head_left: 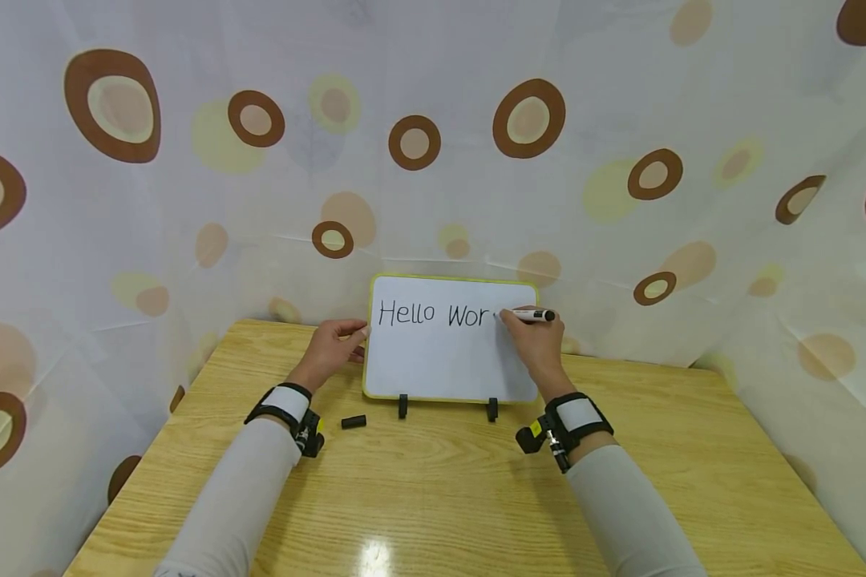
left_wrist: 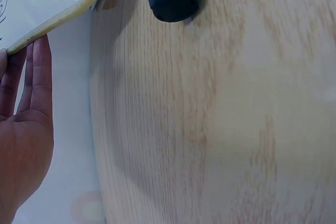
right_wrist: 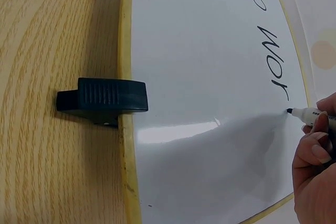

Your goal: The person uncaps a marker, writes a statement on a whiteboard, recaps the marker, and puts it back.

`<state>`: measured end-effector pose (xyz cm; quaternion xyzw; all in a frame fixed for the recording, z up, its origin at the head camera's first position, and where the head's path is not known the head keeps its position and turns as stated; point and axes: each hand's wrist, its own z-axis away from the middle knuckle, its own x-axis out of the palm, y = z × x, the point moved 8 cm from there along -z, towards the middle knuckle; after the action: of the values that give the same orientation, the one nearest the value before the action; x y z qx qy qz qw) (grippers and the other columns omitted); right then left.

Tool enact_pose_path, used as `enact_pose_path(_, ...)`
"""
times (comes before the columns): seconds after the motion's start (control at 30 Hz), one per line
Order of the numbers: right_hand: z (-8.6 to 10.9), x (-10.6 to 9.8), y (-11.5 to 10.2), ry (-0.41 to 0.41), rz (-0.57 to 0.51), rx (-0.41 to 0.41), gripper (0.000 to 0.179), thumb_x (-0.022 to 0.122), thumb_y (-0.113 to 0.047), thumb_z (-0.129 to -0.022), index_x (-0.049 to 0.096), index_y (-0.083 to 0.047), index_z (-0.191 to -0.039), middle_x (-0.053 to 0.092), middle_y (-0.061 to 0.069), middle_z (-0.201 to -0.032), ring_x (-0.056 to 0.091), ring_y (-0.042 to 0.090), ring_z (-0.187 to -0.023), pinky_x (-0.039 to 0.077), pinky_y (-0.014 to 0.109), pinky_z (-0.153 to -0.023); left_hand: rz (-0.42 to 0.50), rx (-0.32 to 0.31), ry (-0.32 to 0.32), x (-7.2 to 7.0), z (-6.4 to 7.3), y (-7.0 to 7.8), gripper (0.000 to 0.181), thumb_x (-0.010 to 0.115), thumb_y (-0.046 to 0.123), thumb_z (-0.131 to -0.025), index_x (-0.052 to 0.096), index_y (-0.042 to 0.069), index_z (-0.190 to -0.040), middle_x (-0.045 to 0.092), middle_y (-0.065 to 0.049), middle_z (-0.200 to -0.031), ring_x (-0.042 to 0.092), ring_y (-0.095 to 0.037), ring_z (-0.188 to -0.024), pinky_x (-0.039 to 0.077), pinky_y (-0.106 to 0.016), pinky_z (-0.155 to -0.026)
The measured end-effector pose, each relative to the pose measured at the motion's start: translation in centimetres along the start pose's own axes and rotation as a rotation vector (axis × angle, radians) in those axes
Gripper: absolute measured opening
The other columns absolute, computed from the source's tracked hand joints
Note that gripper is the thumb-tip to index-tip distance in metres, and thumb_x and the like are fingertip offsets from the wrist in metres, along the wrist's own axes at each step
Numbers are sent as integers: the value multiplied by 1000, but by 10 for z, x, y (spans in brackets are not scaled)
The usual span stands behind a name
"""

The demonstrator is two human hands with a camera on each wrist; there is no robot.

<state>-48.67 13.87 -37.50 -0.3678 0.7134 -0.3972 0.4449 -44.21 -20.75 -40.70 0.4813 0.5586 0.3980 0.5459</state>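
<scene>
A small whiteboard (head_left: 433,365) with a yellow rim stands upright on the table, "Hello Wor" written in black across its upper part. My left hand (head_left: 332,349) holds the board's left edge, thumb at the front and fingers behind, as the left wrist view shows at the yellow rim (left_wrist: 58,20). In my right hand (head_left: 537,340) a white whiteboard marker (head_left: 530,315) is pinched, its black tip just past the "r". The right wrist view has the marker (right_wrist: 310,116) with its tip right at the board's surface.
Two black feet (head_left: 402,406) support the board's lower edge; one foot (right_wrist: 113,95) shows large in the right wrist view. A black marker cap (head_left: 354,421) lies on the wooden table (head_left: 433,481) near the left wrist. Behind hangs a patterned curtain (head_left: 433,208).
</scene>
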Motion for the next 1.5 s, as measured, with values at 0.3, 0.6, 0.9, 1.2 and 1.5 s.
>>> enact_pose_path(0.3, 0, -1, -1, 4, -3, -3, 21, 79, -24, -88, 73, -4, -87, 69, 4, -79, 62, 17, -73, 53, 28, -66, -7, -2, 1, 1, 9, 13, 38, 53, 9, -108, 56, -12, -139, 60, -33, -131, 67, -48, -99, 56, -60, -93)
enact_pose_path(0.6, -1, 0, -1, 8, -2, -10, 22, 79, -26, -89, 74, -4, -90, 71, 6, -82, 62, 17, -74, 52, 29, -66, -15, 11, 16, -1, -14, -25, 40, 54, 17, -109, 57, -7, -140, 62, -29, -132, 69, -42, -95, 61, -51, -86)
enact_pose_path(0.9, -1, 0, 0, 12, 4, -3, 22, 79, -25, -89, 75, -3, -90, 72, 7, -84, 63, 15, -75, 53, 28, -67, -27, 0, 29, -2, -15, -26, 40, 56, 20, -108, 59, -4, -140, 63, -25, -131, 71, -27, -87, 63, -44, -83)
enact_pose_path(1.2, 2, 0, 6, -6, 3, 21, 20, 79, -22, -87, 71, -4, -86, 67, 2, -79, 59, 16, -70, 50, 29, -64, -36, 17, 28, -2, -15, -24, 39, 55, 19, -108, 60, -5, -138, 63, -26, -131, 71, -33, -91, 61, -52, -88)
enact_pose_path(1.5, 4, 2, 9, -22, 10, 35, 19, 77, -22, -84, 70, -5, -84, 64, 1, -74, 54, 19, -66, 47, 31, -60, -47, 2, 34, -5, -15, -27, 38, 55, 19, -108, 61, -4, -138, 64, -24, -129, 72, -29, -88, 62, -49, -86)
